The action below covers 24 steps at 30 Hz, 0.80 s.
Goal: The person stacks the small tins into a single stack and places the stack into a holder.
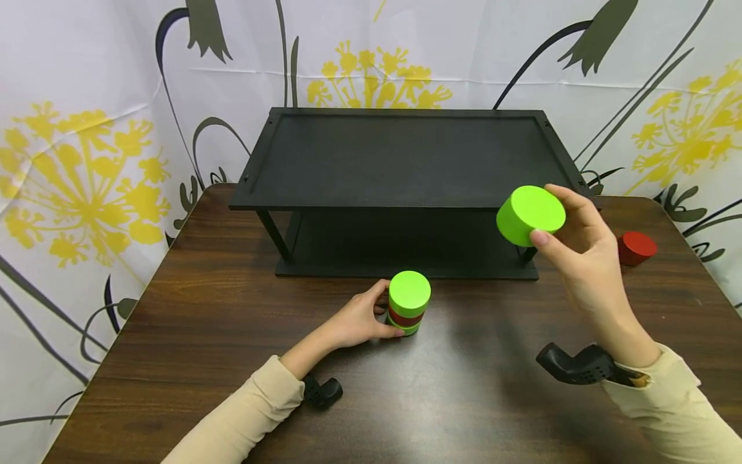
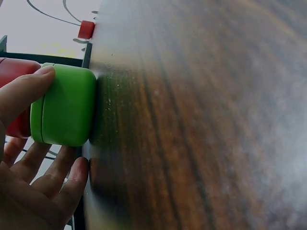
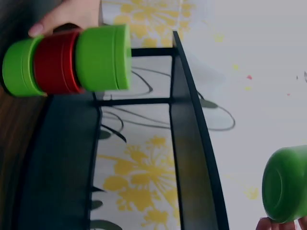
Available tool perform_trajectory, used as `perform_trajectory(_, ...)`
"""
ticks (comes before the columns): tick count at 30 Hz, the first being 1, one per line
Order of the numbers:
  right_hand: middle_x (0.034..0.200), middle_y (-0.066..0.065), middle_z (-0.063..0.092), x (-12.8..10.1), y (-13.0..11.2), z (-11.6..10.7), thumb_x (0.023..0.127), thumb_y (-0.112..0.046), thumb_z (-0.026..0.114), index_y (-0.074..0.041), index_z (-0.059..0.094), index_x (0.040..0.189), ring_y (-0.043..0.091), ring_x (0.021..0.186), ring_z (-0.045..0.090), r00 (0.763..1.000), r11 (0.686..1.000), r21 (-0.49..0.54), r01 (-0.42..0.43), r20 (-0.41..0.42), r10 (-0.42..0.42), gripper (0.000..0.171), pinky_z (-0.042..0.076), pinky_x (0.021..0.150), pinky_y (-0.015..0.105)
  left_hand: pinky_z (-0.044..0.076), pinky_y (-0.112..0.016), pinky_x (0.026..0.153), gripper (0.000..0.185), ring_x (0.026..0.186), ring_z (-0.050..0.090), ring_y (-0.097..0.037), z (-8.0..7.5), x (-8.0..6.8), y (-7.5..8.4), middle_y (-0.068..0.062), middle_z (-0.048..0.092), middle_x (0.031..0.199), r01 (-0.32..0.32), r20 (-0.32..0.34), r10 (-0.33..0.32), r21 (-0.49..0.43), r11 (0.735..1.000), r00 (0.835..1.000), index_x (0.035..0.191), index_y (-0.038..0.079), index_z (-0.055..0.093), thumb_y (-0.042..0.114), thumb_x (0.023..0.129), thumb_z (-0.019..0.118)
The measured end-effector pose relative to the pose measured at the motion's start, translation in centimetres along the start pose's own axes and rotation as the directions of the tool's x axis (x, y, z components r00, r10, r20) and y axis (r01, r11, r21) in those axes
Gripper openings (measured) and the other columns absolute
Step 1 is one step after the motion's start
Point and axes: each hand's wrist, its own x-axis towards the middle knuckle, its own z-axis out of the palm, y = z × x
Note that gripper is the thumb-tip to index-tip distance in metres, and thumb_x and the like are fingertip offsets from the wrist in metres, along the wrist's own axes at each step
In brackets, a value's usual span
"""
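Observation:
On the table before the rack stands an upright stack of round lidded containers: a green container (image 1: pixel 409 291) on top, a red container (image 1: pixel 405 318) in the middle and a green container (image 2: pixel 72 105) at the bottom. My left hand (image 1: pixel 362 320) grips the stack low down, its thumb against the bottom container and its fingers on the far side. Up in the air to the right, my right hand (image 1: pixel 591 258) holds another green container (image 1: pixel 524 216), tilted, between thumb and fingers. Only fingertips of that hand show in the right wrist view, by the held container (image 3: pixel 288 184).
A black two-level rack (image 1: pixel 406 161) stands behind the stack, at the back of the brown wooden table (image 1: pixel 220 309). Another red container (image 1: pixel 637 248) sits on the table at the right, beyond my right hand. A flower-patterned cloth (image 1: pixel 87 64) hangs behind.

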Motion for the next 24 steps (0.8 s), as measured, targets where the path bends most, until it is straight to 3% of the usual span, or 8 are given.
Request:
perform_trajectory(3,0.120,0.003,0.057,-0.3,0.4,0.8,0.084,0.018,0.055,-0.007,0.053,0.130,0.012,0.100,0.057,0.999,0.995,-0.086,-0.042,0.025,0.044,0.052,0.054,0.081,0.013,0.050,-0.042,0.102,0.069,0.122,0.055,-0.029,0.0,0.0,0.0,-0.010,0.055,0.131,0.010,0.003,-0.010,-0.007,1.000,1.000,0.135,0.010,0.040,0.014,0.078,0.079)
perform_trajectory(8,0.119,-0.001,0.058,-0.6,1.3,2.0,0.084,0.016,0.057,-0.009,0.051,0.131,0.007,0.097,0.060,0.987,0.984,-0.131,-0.119,0.091,0.131,0.054,0.054,0.081,0.013,0.050,-0.043,0.102,0.069,0.122,0.055,-0.030,-0.1,0.0,0.0,-0.012,0.055,0.132,-0.006,0.011,0.006,-0.002,1.000,1.000,0.136,0.009,0.039,0.015,0.079,0.078)
perform_trajectory(14,0.119,-0.006,0.059,-1.1,2.7,3.0,0.085,0.008,0.063,-0.007,0.045,0.136,0.006,0.101,0.060,0.955,0.956,-0.236,-0.174,0.195,0.222,0.056,0.053,0.081,0.014,0.050,-0.043,0.102,0.069,0.122,0.055,-0.029,-0.1,0.1,-0.1,-0.011,0.055,0.131,-0.007,0.016,0.008,-0.014,1.000,1.000,0.136,0.010,0.039,0.015,0.079,0.078)
perform_trajectory(24,0.124,-0.005,0.057,-1.8,4.7,4.6,0.084,-0.005,0.071,-0.009,0.043,0.138,0.009,0.110,0.059,0.900,0.893,-0.394,-0.217,0.274,0.340,0.061,0.052,0.092,0.021,0.050,-0.043,0.102,0.068,0.122,0.056,-0.029,-0.2,0.1,0.0,-0.011,0.056,0.131,0.004,0.020,-0.004,-0.012,1.000,1.000,0.135,0.011,0.040,0.016,0.079,0.078)
